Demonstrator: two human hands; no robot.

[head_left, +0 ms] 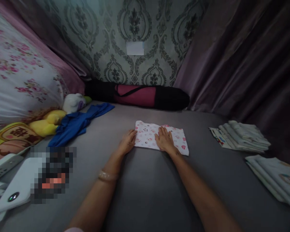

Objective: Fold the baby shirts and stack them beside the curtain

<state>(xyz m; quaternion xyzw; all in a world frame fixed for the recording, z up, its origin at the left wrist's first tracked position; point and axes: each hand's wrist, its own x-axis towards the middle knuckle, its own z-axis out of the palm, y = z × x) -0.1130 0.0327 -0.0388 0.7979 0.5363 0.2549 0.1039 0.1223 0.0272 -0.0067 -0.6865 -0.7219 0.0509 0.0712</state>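
Observation:
A white cloth point(148, 135) printed with small pink and red figures lies folded into a rectangle on the grey sheet point(145, 193). Along its left edge rests my left hand point(128, 141), fingers stretched out and touching the border. My right hand point(166, 140) lies flat on top of the cloth, a little right of its middle, with the fingers extended. Neither hand grips anything. A pale bangle circles my left wrist.
Folded cloths point(244, 137) are stacked at the right, with another folded pile point(275, 180) nearer. A black and pink long bag point(137, 95) lies by the wall. To the left are a blue garment point(73, 124), a yellow plush toy point(47, 122) and a white power bank point(21, 183).

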